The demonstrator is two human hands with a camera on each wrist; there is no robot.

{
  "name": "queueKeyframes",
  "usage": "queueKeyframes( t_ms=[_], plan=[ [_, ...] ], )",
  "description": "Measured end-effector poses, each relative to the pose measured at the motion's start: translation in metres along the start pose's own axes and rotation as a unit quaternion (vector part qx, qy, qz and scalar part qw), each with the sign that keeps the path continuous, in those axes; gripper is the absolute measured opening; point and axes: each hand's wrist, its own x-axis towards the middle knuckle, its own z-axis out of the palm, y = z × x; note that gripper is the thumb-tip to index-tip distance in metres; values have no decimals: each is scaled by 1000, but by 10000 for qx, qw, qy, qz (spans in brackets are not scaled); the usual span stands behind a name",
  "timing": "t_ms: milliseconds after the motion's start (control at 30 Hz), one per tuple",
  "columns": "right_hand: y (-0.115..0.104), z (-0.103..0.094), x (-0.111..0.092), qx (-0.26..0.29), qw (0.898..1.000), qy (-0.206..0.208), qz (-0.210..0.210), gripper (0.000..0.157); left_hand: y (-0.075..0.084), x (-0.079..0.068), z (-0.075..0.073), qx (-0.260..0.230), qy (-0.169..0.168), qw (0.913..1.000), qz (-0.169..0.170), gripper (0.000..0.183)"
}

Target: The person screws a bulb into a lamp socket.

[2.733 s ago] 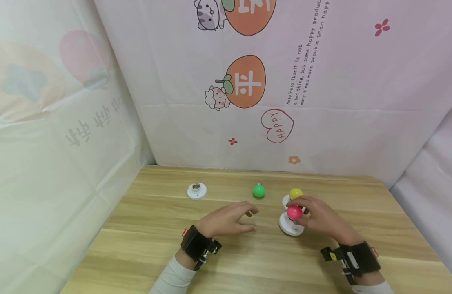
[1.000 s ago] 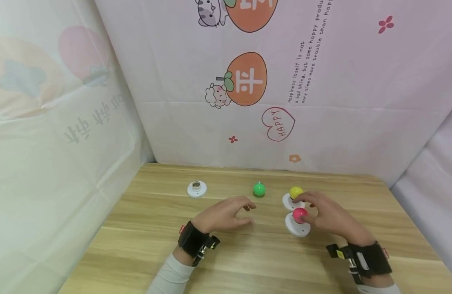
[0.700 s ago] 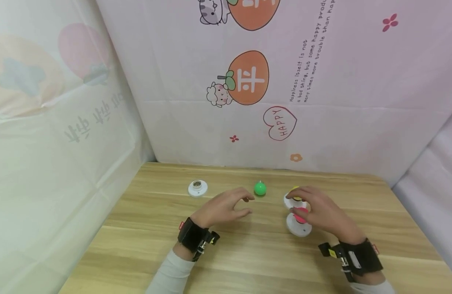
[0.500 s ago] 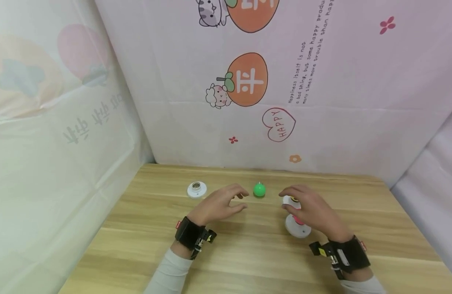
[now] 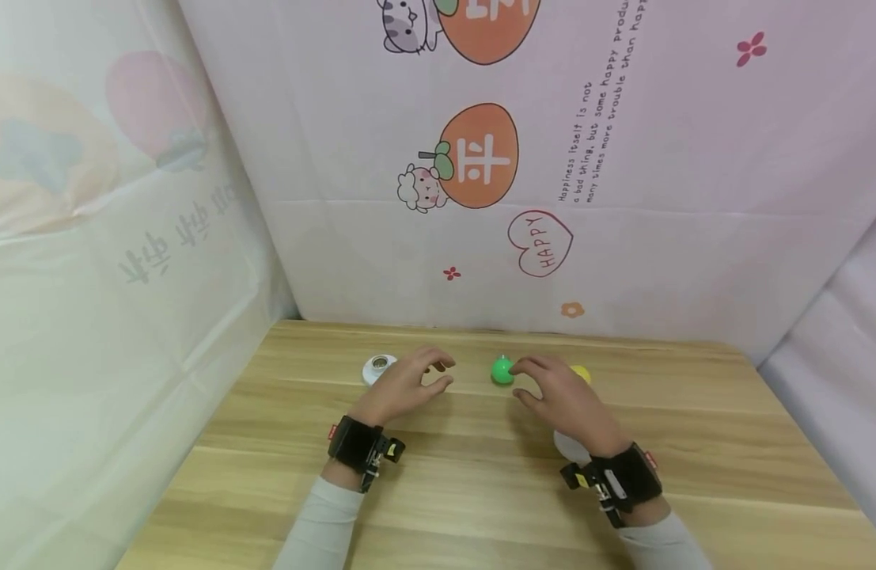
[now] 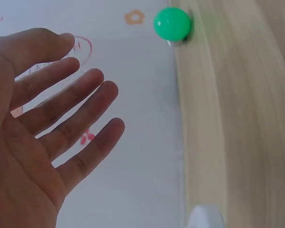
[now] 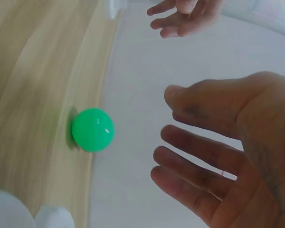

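A small green light bulb [image 5: 502, 370] lies on the wooden table, its metal end toward the back. My right hand [image 5: 567, 404] hovers beside it, fingertips close to its right side and holding nothing; in the right wrist view thumb and fingers are apart. My left hand [image 5: 400, 386] is raised over the table, empty, its fingers spread in the left wrist view. Partly behind it sits a white lamp socket [image 5: 377, 367] with an open metal mouth. Beyond my right hand a yellow bulb [image 5: 582, 372] shows. A round white socket base [image 5: 570, 448] peeks out under that wrist; its pink bulb is hidden.
The wooden table [image 5: 473, 491] ends at the back against a white printed cloth [image 5: 366, 253]. More cloth hangs at the left [image 5: 124, 356] and right sides. Each wrist wears a black strap with a small camera.
My right hand has let go of the pink bulb on its base and moved left to the green bulb. My left hand has moved left and back, toward the bare socket.
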Motion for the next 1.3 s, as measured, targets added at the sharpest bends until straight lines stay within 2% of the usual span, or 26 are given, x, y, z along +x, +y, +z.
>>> queueKeyframes(
  t_ms=[233, 433, 600, 800, 1067, 1167, 1300],
  plan=[
    [-4, 14, 12, -72, 9998, 134, 108, 38, -19, -5, -2, -61, 60, 9993, -376, 25],
    [-4, 26, 18, -169, 9996, 219, 33, 37, -33, -10, -5, 36, 302, 9964, -793, 26],
    [-4, 36, 22, -138, 9997, 190, 68, 35, -44, -13, -8, 0, 316, 9939, -1054, 28],
    [-2, 44, 25, -275, 9994, 200, 9, 41, -56, -18, -10, -22, 298, 9915, -1268, 27],
    [2, 53, 22, -553, 9980, -265, 174, 59, -70, -21, -7, 6, 436, 9921, -1176, 29],
    [2, 55, 20, -524, 9975, -400, 236, 64, -74, -22, -5, 16, 430, 9904, -1313, 31],
    [3, 57, 18, -488, 9967, -575, 298, 65, -75, -25, -5, -34, 254, 9856, -1672, 37]
  ],
)
